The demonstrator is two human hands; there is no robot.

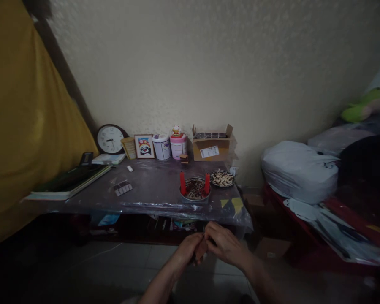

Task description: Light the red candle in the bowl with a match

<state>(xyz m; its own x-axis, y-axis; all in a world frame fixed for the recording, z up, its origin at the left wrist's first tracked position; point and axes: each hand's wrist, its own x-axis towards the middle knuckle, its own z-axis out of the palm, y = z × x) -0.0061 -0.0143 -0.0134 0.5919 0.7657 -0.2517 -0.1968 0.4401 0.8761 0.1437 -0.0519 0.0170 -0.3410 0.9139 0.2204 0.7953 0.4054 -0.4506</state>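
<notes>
My left hand (188, 248) and my right hand (225, 243) meet in front of the low table's front edge (152, 207), fingers closed together around a small brownish object (202, 249) that I cannot make out. Just beyond them on the table stands a round metal dish (194, 190) with two red candles (183, 183) upright in it. A second dish (222, 178) holding pale sticks sits to its right.
A clock (110, 139), a framed picture (144, 146), two tubs (161, 147) and an open cardboard box (212, 145) line the wall. Books (70, 180) lie at the table's left. A white bag (299, 169) rests on a red surface at right. A yellow cloth (22, 118) hangs at left.
</notes>
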